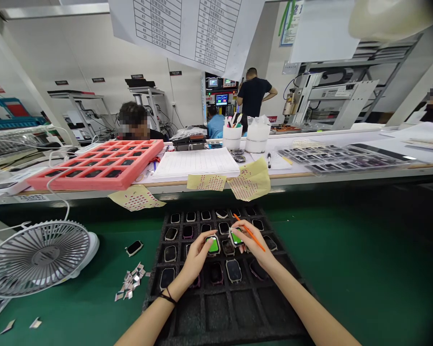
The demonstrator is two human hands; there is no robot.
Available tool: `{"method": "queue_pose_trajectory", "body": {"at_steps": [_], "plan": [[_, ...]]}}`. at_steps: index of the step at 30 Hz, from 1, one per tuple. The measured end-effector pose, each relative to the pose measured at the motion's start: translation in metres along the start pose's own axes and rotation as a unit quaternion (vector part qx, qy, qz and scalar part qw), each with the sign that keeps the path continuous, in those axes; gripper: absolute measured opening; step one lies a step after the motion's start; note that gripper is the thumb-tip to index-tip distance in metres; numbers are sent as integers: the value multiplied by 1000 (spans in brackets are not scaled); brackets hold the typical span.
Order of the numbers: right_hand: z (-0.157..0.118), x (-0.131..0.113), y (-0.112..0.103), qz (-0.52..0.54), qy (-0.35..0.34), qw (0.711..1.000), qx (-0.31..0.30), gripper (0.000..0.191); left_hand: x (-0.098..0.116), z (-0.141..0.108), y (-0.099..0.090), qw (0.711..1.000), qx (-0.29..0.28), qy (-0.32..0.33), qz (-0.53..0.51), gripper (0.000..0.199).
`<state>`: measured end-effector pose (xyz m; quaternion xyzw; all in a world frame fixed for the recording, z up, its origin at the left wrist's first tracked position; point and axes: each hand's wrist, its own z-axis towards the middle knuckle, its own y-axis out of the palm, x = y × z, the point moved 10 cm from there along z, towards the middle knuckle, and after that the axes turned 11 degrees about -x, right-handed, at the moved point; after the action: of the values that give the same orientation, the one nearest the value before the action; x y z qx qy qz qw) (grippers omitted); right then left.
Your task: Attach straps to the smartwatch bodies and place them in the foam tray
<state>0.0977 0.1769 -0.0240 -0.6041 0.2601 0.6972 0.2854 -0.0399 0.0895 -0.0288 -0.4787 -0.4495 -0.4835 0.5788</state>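
Observation:
Over a black foam tray [216, 307] of watch bodies, my left hand [197, 254] grips a watch with a lit green screen [213, 245]. Close beside it on the right, my right hand [254, 245] holds a second watch with a green screen [235, 236]. An orange stick [250, 233] also lies between the fingers of my right hand, pointing up and left. Dark-screened watches, such as one in a light frame [234, 270], sit in the tray's compartments. The nearest row of compartments holds nothing.
A grey fan [45, 257] stands at the left. Near it on the green mat lie a single watch [134, 248] and a pile of small tabs [131, 282]. The shelf ahead carries a pink foam tray [94, 180], papers [198, 162] and clear trays [339, 157]. People are beyond.

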Motion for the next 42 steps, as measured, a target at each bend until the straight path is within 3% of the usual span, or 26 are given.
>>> {"method": "queue_pose_trajectory", "body": {"at_steps": [12,21,27,30,32,35,38,42], "plan": [[1,2,21,-9,-15,995,-95,39,0,1,-10,999,39,8,16,41],[-2,-3,33,23,-33,988,-149,39,-6,-3,-11,998,45,-31,7,38],[0,1,28,27,-35,990,-134,39,-12,0,-4,999,11,-30,-34,44],[2,3,22,26,-34,993,-110,42,-10,2,2,999,-12,-2,-30,59],[2,3,22,28,-31,994,-102,40,-6,2,3,1000,-23,14,6,67],[0,3,27,16,-20,994,-104,33,13,-1,0,987,-9,71,142,48],[-4,2,35,-29,-24,993,-109,35,37,-7,6,936,-4,152,317,38],[-10,3,44,-131,-37,983,-120,39,38,-7,17,881,-23,161,444,48]]}}
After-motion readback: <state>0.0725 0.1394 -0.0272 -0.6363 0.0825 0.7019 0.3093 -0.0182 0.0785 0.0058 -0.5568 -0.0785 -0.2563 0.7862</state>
